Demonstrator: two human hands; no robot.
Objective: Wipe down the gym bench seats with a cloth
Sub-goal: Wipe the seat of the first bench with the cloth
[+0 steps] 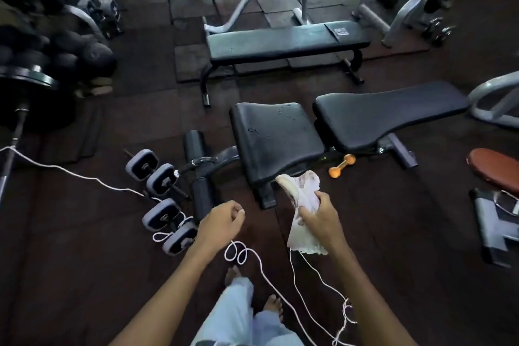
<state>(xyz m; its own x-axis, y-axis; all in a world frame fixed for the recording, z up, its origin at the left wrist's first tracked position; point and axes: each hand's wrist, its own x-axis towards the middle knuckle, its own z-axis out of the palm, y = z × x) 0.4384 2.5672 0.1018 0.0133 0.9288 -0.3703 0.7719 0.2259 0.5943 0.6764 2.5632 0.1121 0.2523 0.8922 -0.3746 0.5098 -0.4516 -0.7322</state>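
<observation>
A black adjustable bench stands in front of me, its seat pad (276, 137) nearest and its back pad (390, 112) stretching to the right. Water drops dot the seat pad. My right hand (320, 215) grips a crumpled white cloth (302, 205) just below the seat's front edge, apart from the pad. My left hand (220, 223) is loosely curled to the left of it, pinching a thin white cord (243, 254). A flat black bench (286, 41) stands behind.
Grey dumbbells (161, 199) lie on the floor at the left beside the bench's leg rollers (196, 146). A small orange dumbbell (341, 166) lies under the bench. A loaded barbell (25, 84) and round weights fill the left. Machines stand at the right. My bare feet (254, 289) are below.
</observation>
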